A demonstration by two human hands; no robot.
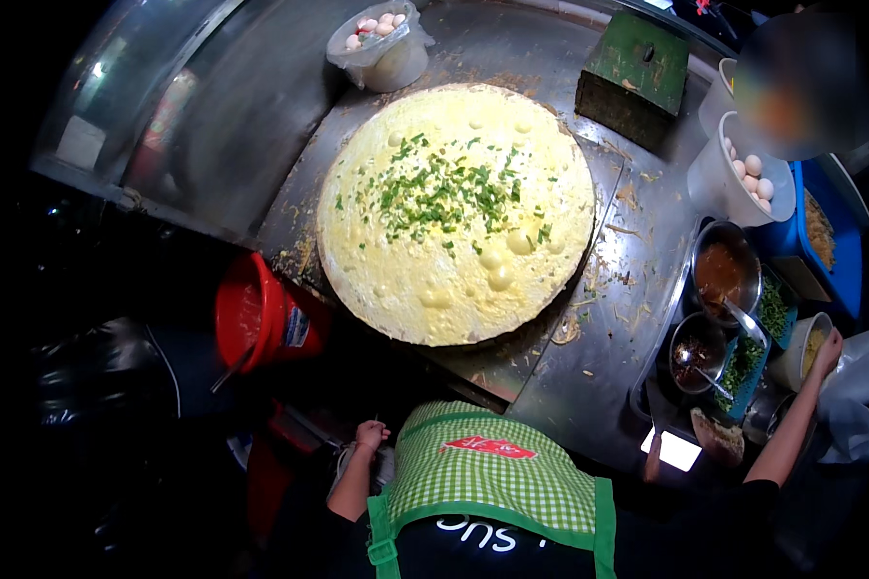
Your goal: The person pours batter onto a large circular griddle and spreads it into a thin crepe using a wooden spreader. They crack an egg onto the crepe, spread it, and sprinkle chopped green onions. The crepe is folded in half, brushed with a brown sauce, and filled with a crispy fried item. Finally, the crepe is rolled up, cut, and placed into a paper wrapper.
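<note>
A large round crepe point(456, 289) lies on the round griddle in front of me, coated with pale yellow egg, bubbled in places, with chopped green onions point(442, 195) over its middle and upper part. At the far right my right hand point(827, 353) is at the rim of a white tub point(796, 362) holding yellowish bits; its fingers are partly hidden, so its grip cannot be told. My left hand point(373, 433) hangs beside the green checked apron point(471, 463), fingers curled; whether it holds anything cannot be told.
Bowls of brown sauce point(724, 271) and dark chili point(695, 351) with spoons stand right, beside trays of chopped greens point(740, 369). Egg tubs stand at the right point(706, 177) and top point(395, 65). A green box point(637, 65) sits behind; a red bucket point(242, 318) stands left.
</note>
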